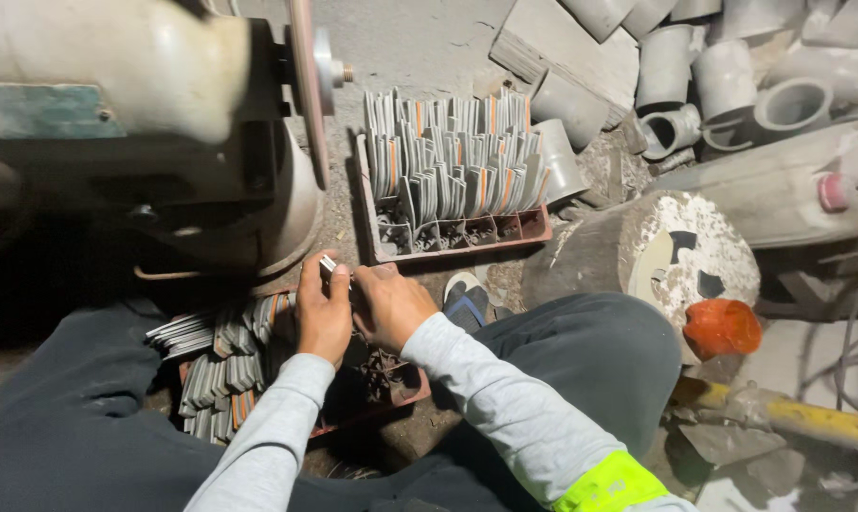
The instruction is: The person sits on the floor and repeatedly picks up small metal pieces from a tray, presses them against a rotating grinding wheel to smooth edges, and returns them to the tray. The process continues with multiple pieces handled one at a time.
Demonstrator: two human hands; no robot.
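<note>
Both my hands meet just below a bench grinder's thin disc [306, 85]. My left hand [321, 313] and my right hand [389, 305] pinch one small flat grey metal piece [328, 265] between their fingertips. Under my forearms lies a reddish tray [405, 387] with several grey and orange metal pieces [222, 365] fanned out at its left. A second reddish tray [533, 228], packed with upright grey and orange pieces [453, 156], sits on the ground just beyond my hands.
The grinder's cream motor body [116, 66] fills the upper left. Grey pipe fittings [723, 66] lie piled at upper right beside a dusty jerrycan [780, 190]. A round block [675, 251] with an orange lump [721, 327] sits by my right knee. My sandalled foot [467, 301] shows between the trays.
</note>
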